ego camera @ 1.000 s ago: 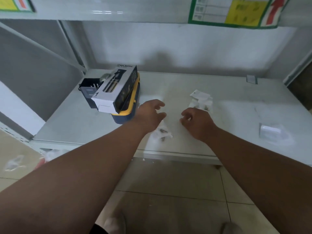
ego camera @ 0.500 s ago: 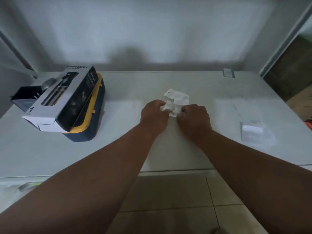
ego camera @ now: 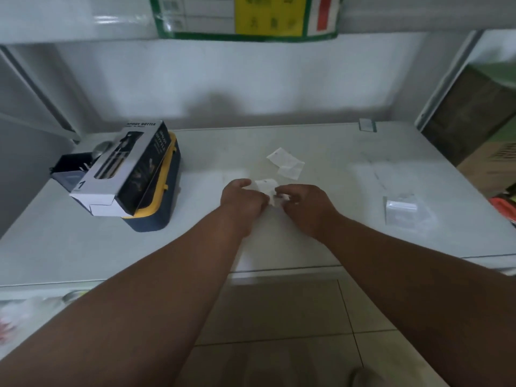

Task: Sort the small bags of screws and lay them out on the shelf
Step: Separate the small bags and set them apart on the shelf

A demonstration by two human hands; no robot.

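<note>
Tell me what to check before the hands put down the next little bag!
1. Both hands hold a bag: left hand and right hand pinch the small bag between them: ok.
2. Free spot on the shelf: bare surface right of the laid-out bags: ok.
3. Same screws as the laid-out bags: cannot tell.
4. Bottle box out of the way, far left: ok.
5. Clear bag on the right sorted: cannot tell.

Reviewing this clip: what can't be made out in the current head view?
- Small bag: contents too blurred; left hand and right hand cover its lower part.
- Two bags behind: contents too small to tell.
- Sign: top cut off, text blurred.
- Dark tray: partly hidden by the bottle box.
</note>
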